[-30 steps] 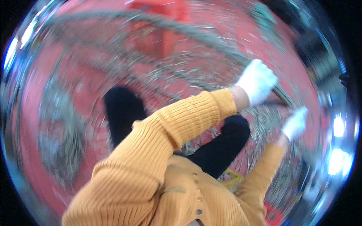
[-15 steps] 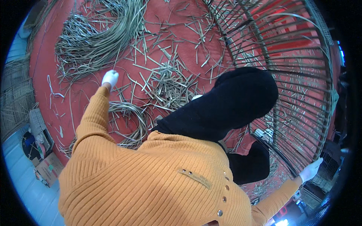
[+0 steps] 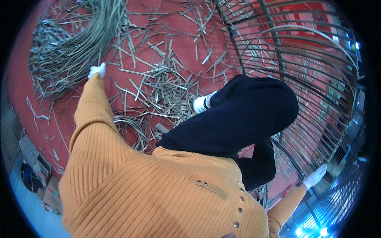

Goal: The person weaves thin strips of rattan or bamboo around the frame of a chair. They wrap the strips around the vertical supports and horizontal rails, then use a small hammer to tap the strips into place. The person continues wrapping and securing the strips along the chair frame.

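My left hand point(image 3: 97, 70), in a white glove, reaches far out to the edge of a big heap of long thin cane strips point(image 3: 65, 43) on the red floor. Its fingers touch the strips, but their grip is too small to make out. My right hand point(image 3: 315, 176), also gloved, is stretched out low at the right and holds a rib at the edge of a large open frame of curved cane ribs point(image 3: 301, 67). My orange sleeves and black-trousered knee point(image 3: 246, 115) fill the middle.
Short cut strip pieces point(image 3: 166, 85) litter the red floor between the heap and the frame. A small coil of strips point(image 3: 131, 129) lies by my left arm. My white shoe point(image 3: 200, 104) stands among the pieces. Boxes and clutter point(image 3: 29, 174) line the lower left.
A second ago both hands were at the frame. The view swung down to the floor, and my left hand has stretched farther up to the heap's edge. My right hand stays on the frame.
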